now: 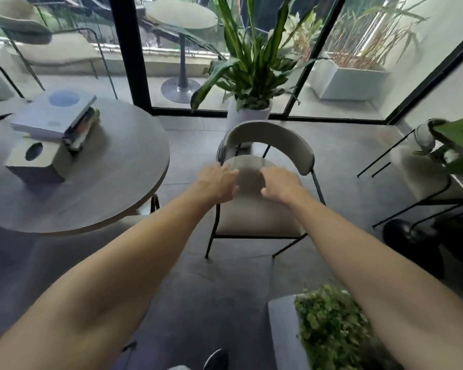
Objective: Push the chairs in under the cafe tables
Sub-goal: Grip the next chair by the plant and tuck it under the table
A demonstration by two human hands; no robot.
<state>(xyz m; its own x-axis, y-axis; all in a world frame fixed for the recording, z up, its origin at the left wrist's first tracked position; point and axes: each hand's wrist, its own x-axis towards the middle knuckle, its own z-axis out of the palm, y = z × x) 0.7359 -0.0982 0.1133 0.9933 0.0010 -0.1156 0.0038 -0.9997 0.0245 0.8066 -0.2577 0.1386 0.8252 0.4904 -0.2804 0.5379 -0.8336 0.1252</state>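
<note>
A beige cushioned chair [254,212] with a curved backrest and thin black legs stands on the grey floor, to the right of a round grey cafe table [112,182] and apart from it. Its seat faces me and its backrest is toward the window. Both my arms reach out over the seat. My left hand [218,182] hovers over the seat's left side with fingers spread. My right hand [278,184] hovers over the right side, fingers loosely curled. Neither hand holds anything; whether they touch the cushion I cannot tell.
On the table lie stacked books [51,116] and a grey tissue box [36,161]. A potted plant [249,113] stands behind the chair by the glass wall. Another chair [422,177] is at the right, a planter [329,327] near my right arm.
</note>
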